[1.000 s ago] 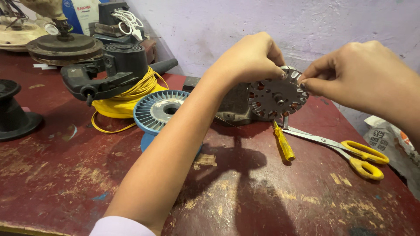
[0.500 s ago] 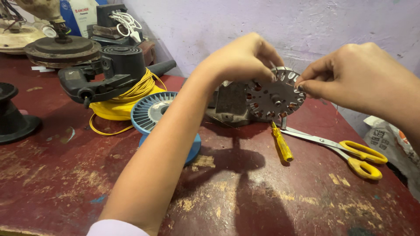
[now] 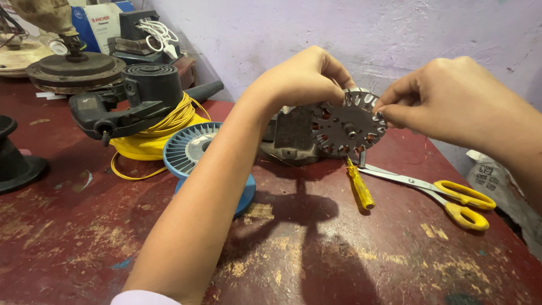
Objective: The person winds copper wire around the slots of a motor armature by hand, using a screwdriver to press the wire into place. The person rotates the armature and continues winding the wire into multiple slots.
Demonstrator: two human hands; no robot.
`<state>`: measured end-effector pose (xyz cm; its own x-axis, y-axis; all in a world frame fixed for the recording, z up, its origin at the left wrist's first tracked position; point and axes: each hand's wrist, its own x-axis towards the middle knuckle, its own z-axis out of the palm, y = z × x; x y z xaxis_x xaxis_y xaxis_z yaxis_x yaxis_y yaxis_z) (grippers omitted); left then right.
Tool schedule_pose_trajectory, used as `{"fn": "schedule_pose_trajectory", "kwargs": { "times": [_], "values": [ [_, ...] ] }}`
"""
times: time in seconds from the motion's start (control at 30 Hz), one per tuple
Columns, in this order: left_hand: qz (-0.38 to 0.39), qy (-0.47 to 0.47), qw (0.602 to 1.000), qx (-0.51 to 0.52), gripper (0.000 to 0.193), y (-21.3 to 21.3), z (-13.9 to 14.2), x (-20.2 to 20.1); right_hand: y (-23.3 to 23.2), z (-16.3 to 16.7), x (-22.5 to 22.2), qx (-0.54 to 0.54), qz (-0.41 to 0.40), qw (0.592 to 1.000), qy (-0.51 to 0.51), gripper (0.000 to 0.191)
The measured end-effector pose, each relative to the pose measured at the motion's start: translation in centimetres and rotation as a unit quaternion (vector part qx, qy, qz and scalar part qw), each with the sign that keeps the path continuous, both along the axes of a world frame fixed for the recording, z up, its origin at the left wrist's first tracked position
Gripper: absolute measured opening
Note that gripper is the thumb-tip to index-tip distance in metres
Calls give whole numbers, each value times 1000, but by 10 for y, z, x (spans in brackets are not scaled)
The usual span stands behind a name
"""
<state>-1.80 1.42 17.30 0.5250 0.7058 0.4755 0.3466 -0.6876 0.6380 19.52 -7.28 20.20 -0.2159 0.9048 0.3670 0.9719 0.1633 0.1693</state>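
1. Two hands meet over a round, slotted metal motor core held up on edge above the back of the counter, its flat face turned toward the camera.
2. Reaching in from the lower left, the left hand curls over the disc's upper left rim, fingers pinched narrow on it.
3. From the right, the right hand comes in with thumb and forefinger closed tight at the disc's upper right rim; whether they nip the rim itself or a fine wire there is too small to tell.
4. Between the two hands the disc sits about equally close to both, each touching it; its axle points out toward the viewer.
5. Just behind the disc lies a grey metal housing.
6. Below it on the counter are a yellow-handled screwdriver and yellow-handled scissors, lying close together.
7. Further left sit a blue finned spool, a coil of yellow wire and a black power tool.
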Motion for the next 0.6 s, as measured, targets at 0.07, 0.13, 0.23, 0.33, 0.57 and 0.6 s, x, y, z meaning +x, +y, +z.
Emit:
{"fn": "schedule_pose_trajectory", "kwargs": {
  "times": [0.07, 0.13, 0.23, 0.33, 0.57, 0.6],
  "values": [
    [6, 7, 1000, 5, 33, -1, 0, 1, 0, 0, 1, -1, 0, 1000, -2, 29],
    [22, 20, 999, 14, 34, -1, 1, 2, 2, 0, 1, -1, 5, 1000, 1, 29],
    [32, 38, 998, 24, 35, -2, 2, 3, 4, -1, 3, 0, 15, 1000, 2, 29],
    [29, 38, 999, 19, 35, -2, 3, 4, 5, 0, 6, 5, 16, 1000, -9, 30],
    [68, -16, 996, 55, 28, -2, -1, 16, 4, -1, 7, 21, 27, 999, -12, 31],
    [74, -12, 995, 65, 27, -2, -1, 17, 4, -1, 7, 24, 28, 999, -9, 31]
  ]
}}
